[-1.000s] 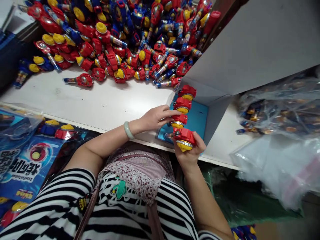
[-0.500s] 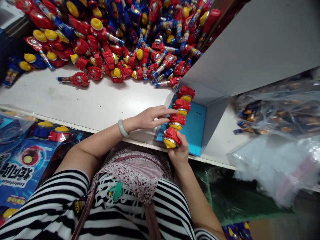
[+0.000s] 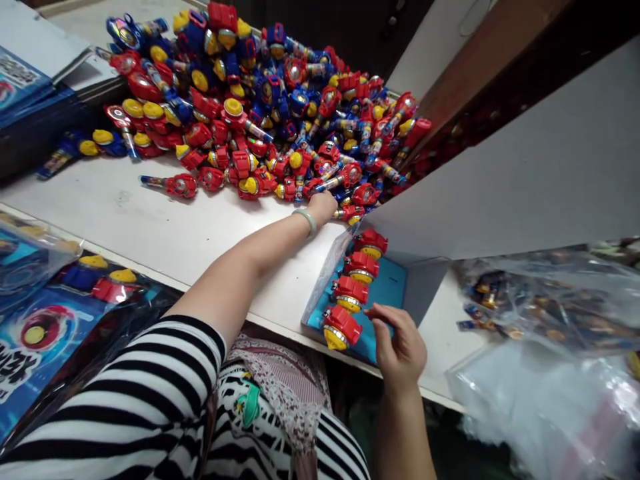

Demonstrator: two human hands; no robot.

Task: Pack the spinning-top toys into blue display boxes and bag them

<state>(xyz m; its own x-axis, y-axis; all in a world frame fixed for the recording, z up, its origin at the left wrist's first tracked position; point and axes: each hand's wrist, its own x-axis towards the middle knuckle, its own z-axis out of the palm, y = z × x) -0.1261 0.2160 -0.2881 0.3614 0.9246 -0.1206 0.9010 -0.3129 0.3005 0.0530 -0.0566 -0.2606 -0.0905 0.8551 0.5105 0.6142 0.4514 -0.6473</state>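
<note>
My left hand (image 3: 323, 208), a pale bangle on its wrist, reaches to the near edge of a heap of red and blue toys (image 3: 270, 93) with yellow tips and clear tubes. Its fingers are hidden behind the back of the hand, among red toys at the heap's edge. Several red toys with yellow tips (image 3: 350, 293) stand in a row along the left side of a box with a blue floor (image 3: 390, 287). Just right of this row, my right hand (image 3: 403, 343) is open over the box, thumb and forefinger apart, with nothing visible between them.
The box's tall grey-white lid (image 3: 525, 167) rises at the right. Beyond it lie clear plastic bags (image 3: 550, 300) of toys. Blue printed packs (image 3: 45, 333) hang below the table edge at left. A dark stack with blue printed sheets (image 3: 30, 100) stands at the far left.
My left hand has left the row of toys and moved forward to the heap. My right hand has let go of the nearest toy and drawn back to the right. The view has tilted upward.
</note>
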